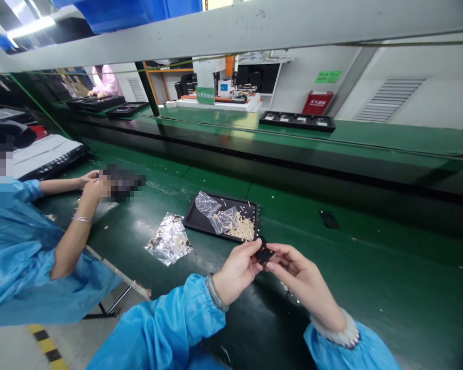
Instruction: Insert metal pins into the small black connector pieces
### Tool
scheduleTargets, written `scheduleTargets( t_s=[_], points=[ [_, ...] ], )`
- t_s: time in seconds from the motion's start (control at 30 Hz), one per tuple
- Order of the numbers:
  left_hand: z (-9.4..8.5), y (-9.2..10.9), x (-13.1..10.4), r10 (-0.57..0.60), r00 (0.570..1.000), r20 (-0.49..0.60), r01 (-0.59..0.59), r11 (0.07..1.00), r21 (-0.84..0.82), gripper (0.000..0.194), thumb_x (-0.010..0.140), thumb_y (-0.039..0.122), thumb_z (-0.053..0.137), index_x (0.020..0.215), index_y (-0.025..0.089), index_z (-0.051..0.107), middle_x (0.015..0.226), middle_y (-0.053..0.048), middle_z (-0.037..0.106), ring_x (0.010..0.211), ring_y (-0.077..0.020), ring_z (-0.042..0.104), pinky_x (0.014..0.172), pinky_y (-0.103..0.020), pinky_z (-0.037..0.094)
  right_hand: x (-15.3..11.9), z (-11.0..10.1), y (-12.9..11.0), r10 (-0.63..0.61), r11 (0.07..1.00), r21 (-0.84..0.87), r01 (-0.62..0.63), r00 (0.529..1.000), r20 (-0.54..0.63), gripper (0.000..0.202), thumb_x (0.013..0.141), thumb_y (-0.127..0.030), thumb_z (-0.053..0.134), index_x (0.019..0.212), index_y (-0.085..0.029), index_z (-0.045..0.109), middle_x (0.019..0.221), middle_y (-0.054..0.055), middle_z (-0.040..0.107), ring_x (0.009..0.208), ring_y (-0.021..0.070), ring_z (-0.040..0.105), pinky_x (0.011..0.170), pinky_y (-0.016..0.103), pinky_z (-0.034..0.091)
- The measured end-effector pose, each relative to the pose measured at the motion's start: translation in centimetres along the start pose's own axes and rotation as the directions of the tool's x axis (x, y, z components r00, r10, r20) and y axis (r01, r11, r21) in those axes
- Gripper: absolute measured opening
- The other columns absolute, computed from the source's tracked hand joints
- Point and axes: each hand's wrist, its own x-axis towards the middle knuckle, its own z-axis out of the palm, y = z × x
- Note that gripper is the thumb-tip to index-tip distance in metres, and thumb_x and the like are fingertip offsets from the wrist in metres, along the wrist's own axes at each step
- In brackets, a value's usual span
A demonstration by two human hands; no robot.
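A small black part [264, 253] is held over the green table, just off the near right corner of a black tray [204, 222]. My left hand [237, 270] grips its left side between thumb and fingers. On its right side, my right hand [303, 275] pinches the edge with thumb and fingertips. Small pale pieces [245, 228] lie heaped in the tray, beside clear plastic bags [208, 204]. Left of the tray rests a shiny silvery bag [170, 240] with small pieces on or in it.
A co-worker in a blue smock [81, 205] works at the left with a dark object. A flat black piece [329, 219] lies on the green table [401, 267] at right. Beyond a raised ledge stand a partitioned black tray [297, 121] and a machine. A metal beam crosses above.
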Motion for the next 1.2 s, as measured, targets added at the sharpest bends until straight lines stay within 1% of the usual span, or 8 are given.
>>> scheduleTargets(
  t_s=[0.17,0.27,0.37,0.5,0.57,0.67,1.0,1.2],
  points=[
    [0.0,-0.2,0.0,-0.061,0.998,0.007,0.061,0.998,-0.024,0.026,0.067,0.032,0.075,0.074,0.009,0.063,0.066,-0.004,0.061,0.051,-0.0069,0.053,0.041,-0.014,0.038,0.1,0.1,-0.2,0.022,1.000,0.014,-0.022,1.000,-0.019,0.026,0.080,-0.033,0.063,0.102,-0.019,0.060,0.074,0.002,0.062,0.067,0.0153,0.062,0.066,0.027,0.055],
    [0.0,-0.2,-0.1,-0.037,0.999,0.017,0.037,0.999,-0.004,0.028,0.068,0.032,0.074,0.076,0.008,0.061,0.065,-0.004,0.060,0.051,-0.0063,0.053,0.041,-0.013,0.040,0.1,0.1,0.0,0.012,1.000,0.011,-0.012,1.000,-0.028,0.026,0.080,-0.033,0.062,0.104,-0.020,0.059,0.076,0.002,0.063,0.067,0.0150,0.063,0.066,0.028,0.055],
    [0.2,0.3,-0.4,0.115,0.993,-0.007,-0.114,0.992,0.056,0.029,0.070,0.033,0.072,0.079,0.011,0.057,0.068,-0.001,0.059,0.052,-0.0063,0.055,0.041,-0.012,0.043,-0.1,0.2,0.6,-0.036,0.999,-0.029,0.033,0.992,-0.122,0.030,0.081,-0.034,0.062,0.107,-0.021,0.057,0.084,0.004,0.065,0.072,0.0170,0.064,0.067,0.030,0.055],
    [1.0,1.4,-1.3,0.411,0.910,-0.054,-0.391,0.893,0.222,0.035,0.069,0.039,0.070,0.081,0.015,0.048,0.071,0.001,0.059,0.057,-0.0102,0.059,0.044,-0.018,0.050,-0.4,0.4,1.0,-0.183,0.957,-0.273,0.102,0.938,-0.293,0.024,0.080,-0.031,0.062,0.101,-0.021,0.060,0.087,0.005,0.065,0.076,0.0182,0.063,0.070,0.031,0.053],
    [1.3,1.7,-1.6,0.478,0.877,-0.057,-0.444,0.849,0.286,0.036,0.070,0.039,0.070,0.081,0.016,0.044,0.071,0.001,0.059,0.060,-0.0119,0.060,0.046,-0.021,0.052,-0.6,0.4,0.9,-0.243,0.927,-0.353,0.126,0.920,-0.309,0.017,0.081,-0.030,0.061,0.096,-0.021,0.062,0.088,0.005,0.065,0.075,0.0179,0.062,0.069,0.030,0.052],
    [1.4,1.8,-1.9,0.543,0.838,-0.051,-0.495,0.797,0.347,0.035,0.071,0.038,0.069,0.080,0.017,0.042,0.071,0.002,0.059,0.061,-0.0121,0.061,0.046,-0.022,0.054,-0.9,0.5,0.5,-0.273,0.915,-0.376,0.149,0.914,-0.301,0.012,0.084,-0.028,0.058,0.093,-0.021,0.063,0.090,0.005,0.063,0.073,0.0175,0.062,0.066,0.029,0.051],
    [0.9,1.3,-2.3,0.583,0.812,-0.010,-0.525,0.739,0.422,0.037,0.070,0.037,0.070,0.076,0.018,0.039,0.072,0.001,0.058,0.064,-0.0144,0.063,0.050,-0.026,0.056,-0.7,0.6,-0.1,-0.305,0.898,-0.412,0.155,0.894,-0.327,0.009,0.084,-0.027,0.057,0.087,-0.021,0.063,0.084,0.005,0.062,0.070,0.0173,0.059,0.064,0.029,0.048],
    [1.0,1.1,-2.7,0.623,0.782,0.019,-0.562,0.691,0.455,0.035,0.070,0.034,0.070,0.074,0.019,0.038,0.072,0.002,0.054,0.065,-0.0148,0.063,0.052,-0.028,0.057,-0.6,0.7,-0.4,-0.325,0.882,-0.445,0.156,0.885,-0.334,0.006,0.084,-0.024,0.057,0.083,-0.021,0.061,0.080,0.003,0.061,0.068,0.0154,0.057,0.062,0.026,0.045]
  ],
)
